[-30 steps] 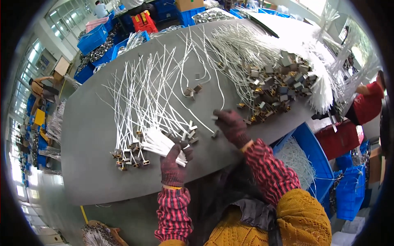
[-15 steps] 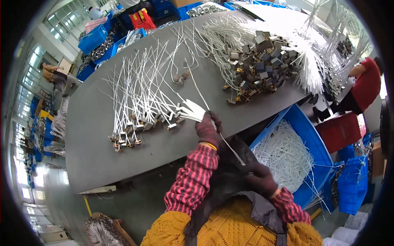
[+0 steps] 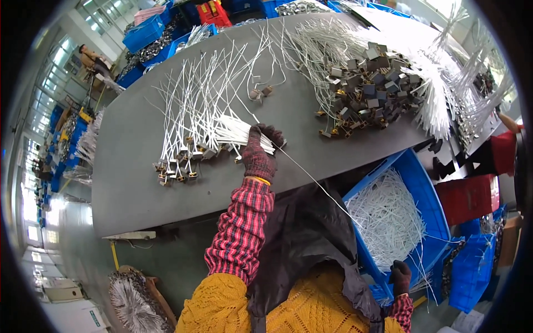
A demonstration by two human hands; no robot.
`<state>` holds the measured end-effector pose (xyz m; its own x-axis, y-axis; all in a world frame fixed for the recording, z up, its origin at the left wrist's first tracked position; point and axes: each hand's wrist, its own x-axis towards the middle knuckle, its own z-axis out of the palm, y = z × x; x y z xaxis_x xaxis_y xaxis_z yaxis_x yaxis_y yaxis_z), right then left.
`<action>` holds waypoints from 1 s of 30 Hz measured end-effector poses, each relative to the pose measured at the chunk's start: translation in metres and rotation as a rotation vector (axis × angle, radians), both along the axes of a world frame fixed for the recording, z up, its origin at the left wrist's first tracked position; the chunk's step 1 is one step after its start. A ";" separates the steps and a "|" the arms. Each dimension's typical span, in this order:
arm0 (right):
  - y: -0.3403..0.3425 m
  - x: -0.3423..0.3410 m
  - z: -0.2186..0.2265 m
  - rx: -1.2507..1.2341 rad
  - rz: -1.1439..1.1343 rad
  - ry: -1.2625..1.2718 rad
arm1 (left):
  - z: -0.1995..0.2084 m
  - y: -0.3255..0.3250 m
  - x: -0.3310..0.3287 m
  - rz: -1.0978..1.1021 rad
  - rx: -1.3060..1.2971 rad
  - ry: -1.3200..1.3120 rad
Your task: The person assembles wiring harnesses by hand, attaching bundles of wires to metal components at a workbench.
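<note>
Right now my left hand (image 3: 260, 152), in a dark knitted glove, is closed around a bundle of white tubes (image 3: 233, 130) just above the near part of the grey table (image 3: 130, 144). The tubes fan away from my fingers toward a spread of thin white wires (image 3: 191, 105), whose near ends carry small metal-and-grey blocks (image 3: 180, 169). From beside my grip a single pale strand (image 3: 319, 185) slants down to the right, over the table's edge, to the blue bin (image 3: 437, 202) heaped with white strips (image 3: 388, 222). My right hand (image 3: 400, 277), gloved too, is low at the bin's near corner, well apart from the left; its fingers look curled, but I cannot tell whether they pinch anything. Farther right on the table sits a big pile of grey blocks (image 3: 377, 89) with their wires trailing away, and two loose blocks (image 3: 261, 92) lie between the groups.
</note>
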<state>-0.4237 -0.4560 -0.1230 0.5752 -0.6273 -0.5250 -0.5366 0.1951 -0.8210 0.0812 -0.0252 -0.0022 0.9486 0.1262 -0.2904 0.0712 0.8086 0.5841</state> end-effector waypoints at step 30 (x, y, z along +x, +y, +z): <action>0.339 0.676 0.109 -1.063 1.197 -0.511 | 0.018 0.134 -0.012 -0.005 0.597 0.102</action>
